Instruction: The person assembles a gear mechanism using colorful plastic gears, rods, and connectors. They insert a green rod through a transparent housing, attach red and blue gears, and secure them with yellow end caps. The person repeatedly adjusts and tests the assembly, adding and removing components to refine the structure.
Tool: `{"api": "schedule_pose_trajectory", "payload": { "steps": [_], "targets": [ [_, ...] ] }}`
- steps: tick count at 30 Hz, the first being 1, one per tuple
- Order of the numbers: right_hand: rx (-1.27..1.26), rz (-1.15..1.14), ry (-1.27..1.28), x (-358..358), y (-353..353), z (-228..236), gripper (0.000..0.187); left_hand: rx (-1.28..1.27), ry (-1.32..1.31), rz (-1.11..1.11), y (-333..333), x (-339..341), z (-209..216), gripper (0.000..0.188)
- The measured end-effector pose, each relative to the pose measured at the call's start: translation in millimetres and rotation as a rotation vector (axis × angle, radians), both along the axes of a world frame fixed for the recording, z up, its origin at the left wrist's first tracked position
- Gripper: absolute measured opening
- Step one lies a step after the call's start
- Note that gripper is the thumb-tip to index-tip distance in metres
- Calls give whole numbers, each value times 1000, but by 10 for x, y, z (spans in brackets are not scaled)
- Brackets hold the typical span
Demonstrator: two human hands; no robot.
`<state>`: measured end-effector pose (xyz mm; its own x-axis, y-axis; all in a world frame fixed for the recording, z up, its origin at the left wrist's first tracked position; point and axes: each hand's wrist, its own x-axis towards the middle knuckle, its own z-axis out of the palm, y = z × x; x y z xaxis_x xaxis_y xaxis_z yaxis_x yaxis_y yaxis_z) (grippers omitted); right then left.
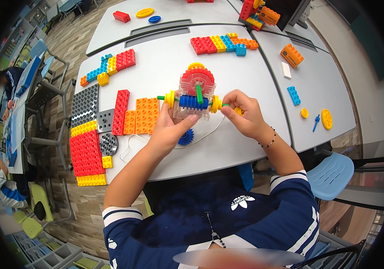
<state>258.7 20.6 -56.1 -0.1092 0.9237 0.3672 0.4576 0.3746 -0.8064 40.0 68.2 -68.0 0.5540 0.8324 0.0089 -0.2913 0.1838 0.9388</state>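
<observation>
Above the table's front part I hold a clear plastic gearbox [184, 84]. A red gear [206, 74] stands at its top, with a short upright green rod [199, 94] in front. Across its lower part runs a ribbed blue worm gear [193, 102] on a green axle [160, 97]. Yellow pulley wheels sit at either side, a left one [170, 98] and a right one [215, 104]. My left hand [170, 127] grips the gearbox from below left. My right hand [248, 115] pinches the axle's right end; another yellow piece [239, 111] shows at its fingers.
A blue gear [185, 137] and white string [129, 145] lie under my hands. Red, orange, yellow and grey bricks cover the table's left; a coloured brick row [219, 43] lies behind. Loose pieces, including a yellow gear [326, 119], lie on the right table.
</observation>
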Motion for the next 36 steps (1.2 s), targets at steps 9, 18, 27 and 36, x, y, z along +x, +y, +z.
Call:
{"api": "schedule_pose_trajectory", "payload": {
  "steps": [9, 18, 27, 36],
  "targets": [
    [-147, 62, 268, 111, 75, 18, 42, -286, -86, -149, 82, -54, 93, 66],
    [-230, 180, 460, -3, 61, 33, 42, -460, -250, -416, 89, -22, 107, 73],
    [-189, 4, 304, 143, 211, -67, 32, -3, 204, 39, 227, -25, 73, 72],
    [-253, 96, 165, 300, 375, -170, 35, 215, 328, 136, 210, -50, 51, 62]
  ]
}}
